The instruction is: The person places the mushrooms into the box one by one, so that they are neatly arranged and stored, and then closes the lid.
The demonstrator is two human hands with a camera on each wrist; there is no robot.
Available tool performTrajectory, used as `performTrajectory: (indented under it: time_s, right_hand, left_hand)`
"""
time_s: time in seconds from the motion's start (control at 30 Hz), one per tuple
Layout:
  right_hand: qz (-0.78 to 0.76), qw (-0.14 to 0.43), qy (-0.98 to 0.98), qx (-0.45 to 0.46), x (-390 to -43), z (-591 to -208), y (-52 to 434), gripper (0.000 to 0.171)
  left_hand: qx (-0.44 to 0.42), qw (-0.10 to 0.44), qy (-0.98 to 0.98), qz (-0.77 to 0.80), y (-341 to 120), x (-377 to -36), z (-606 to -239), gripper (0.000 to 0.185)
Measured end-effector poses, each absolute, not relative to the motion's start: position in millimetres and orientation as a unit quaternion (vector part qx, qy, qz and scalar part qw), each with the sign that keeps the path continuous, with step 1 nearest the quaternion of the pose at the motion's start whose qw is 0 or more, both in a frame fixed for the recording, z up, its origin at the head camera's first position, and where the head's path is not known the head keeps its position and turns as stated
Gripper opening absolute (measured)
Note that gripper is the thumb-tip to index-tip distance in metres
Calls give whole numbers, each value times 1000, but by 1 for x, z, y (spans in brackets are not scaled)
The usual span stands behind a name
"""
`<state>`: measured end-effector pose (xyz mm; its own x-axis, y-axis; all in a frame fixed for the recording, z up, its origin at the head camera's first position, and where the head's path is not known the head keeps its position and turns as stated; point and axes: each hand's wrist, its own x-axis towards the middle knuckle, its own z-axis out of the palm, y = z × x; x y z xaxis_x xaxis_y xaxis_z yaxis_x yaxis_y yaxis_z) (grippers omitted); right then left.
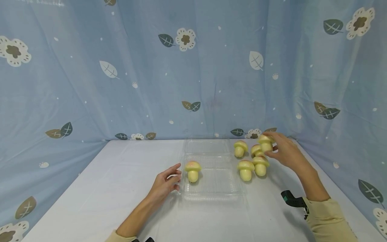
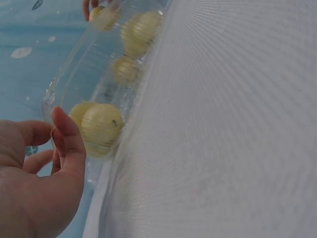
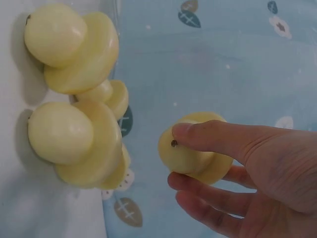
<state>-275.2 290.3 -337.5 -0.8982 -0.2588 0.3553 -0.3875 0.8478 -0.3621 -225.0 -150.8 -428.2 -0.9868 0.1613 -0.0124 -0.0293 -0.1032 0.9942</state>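
My right hand (image 1: 271,148) pinches a yellow toy mushroom (image 1: 266,142) by its stem, lifted a little above the table at the back right. In the right wrist view the thumb and fingers (image 3: 198,136) wrap this mushroom (image 3: 190,158). Several more mushrooms (image 1: 245,169) stand on the table just left of that hand. One mushroom (image 1: 192,170) stands upright in the left part of a clear plastic tray (image 1: 219,183). My left hand (image 1: 175,177) lies on the table with relaxed fingers at the tray's left rim (image 2: 49,94), holding nothing.
The tray's clear lid (image 1: 208,146) lies open flat behind it. A white table (image 1: 105,188) is enclosed by blue patterned cloth at the back and on both sides. A black and green strap device (image 1: 291,199) sits by my right wrist.
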Motion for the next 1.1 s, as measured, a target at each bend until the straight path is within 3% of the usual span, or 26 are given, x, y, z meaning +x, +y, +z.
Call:
performTrajectory:
  time_s: [0.7,1.1]
  right_hand:
    - [197,177,-943,202,-262,-328,268,75]
    - [200,166,-939,226,-255,-327,249,73]
  left_hand:
    - [43,61,664,744,-149,-226,-429,55]
    - [44,59,668,741,-149,-224,-429,54]
